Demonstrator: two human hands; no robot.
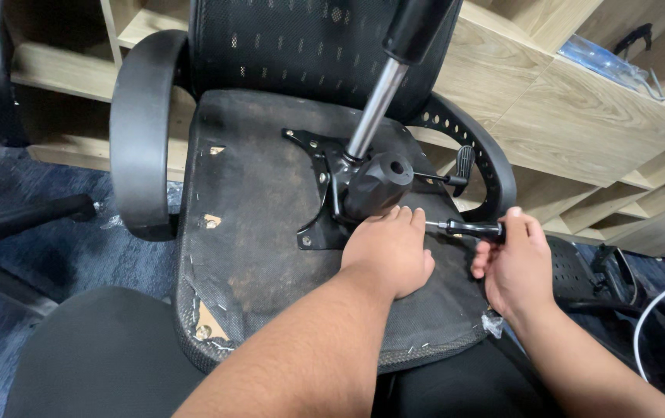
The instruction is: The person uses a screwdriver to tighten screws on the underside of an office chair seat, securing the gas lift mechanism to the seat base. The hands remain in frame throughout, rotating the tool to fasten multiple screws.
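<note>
The left hand lies flat and open on the upturned office chair seat, fingertips touching the black tilt mechanism. Just beside it, the right hand grips a black-handled screwdriver, its shaft passing behind the left fingers.

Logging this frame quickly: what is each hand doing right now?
Left hand: open, flat on the upturned chair seat, holding nothing.
Right hand: closed on the screwdriver.
</note>
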